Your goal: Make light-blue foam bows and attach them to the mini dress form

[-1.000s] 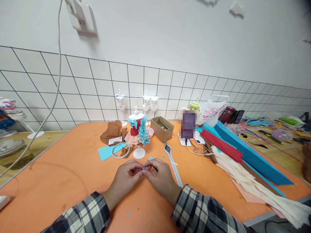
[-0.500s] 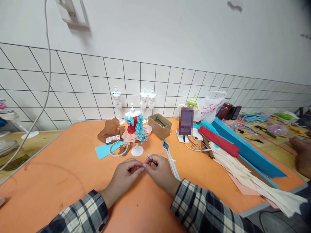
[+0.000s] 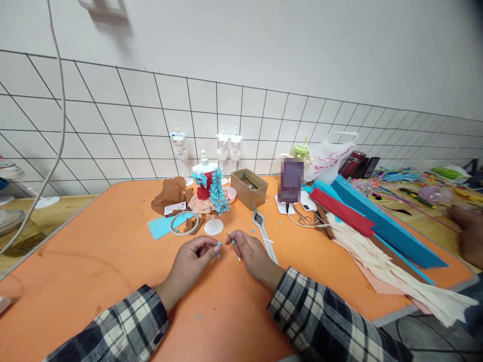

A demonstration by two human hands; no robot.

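Note:
Between the thumb and fingertips of my left hand (image 3: 194, 257) is a small piece of blue crepe paper (image 3: 219, 245); the hand is closed in a pinch. My right hand (image 3: 251, 251), also closed, holds a thin stick-like thing (image 3: 239, 258) with a bit of blue at its fingers; its kind is unclear. A narrow gap separates the two hands. Just beyond them stands a small white mannequin (image 3: 204, 162) on a round base, wearing a dress (image 3: 205, 188) with a red bodice, blue ruffles and peach skirt.
Left of the mannequin lie brown paper (image 3: 169, 195), a blue sheet (image 3: 158, 228) and a tape ring (image 3: 172, 229). A cardboard box (image 3: 252, 193), a grey-white strap-like thing (image 3: 264, 231), a propped phone (image 3: 292, 181), scissors (image 3: 303, 217) and crepe paper strips (image 3: 373, 259) are behind and right. Another person's hand (image 3: 468, 234) shows at right.
My hands were touching at the fingertips and have drawn apart. The blue piece now shows in my left fingers. The view has tilted slightly downward.

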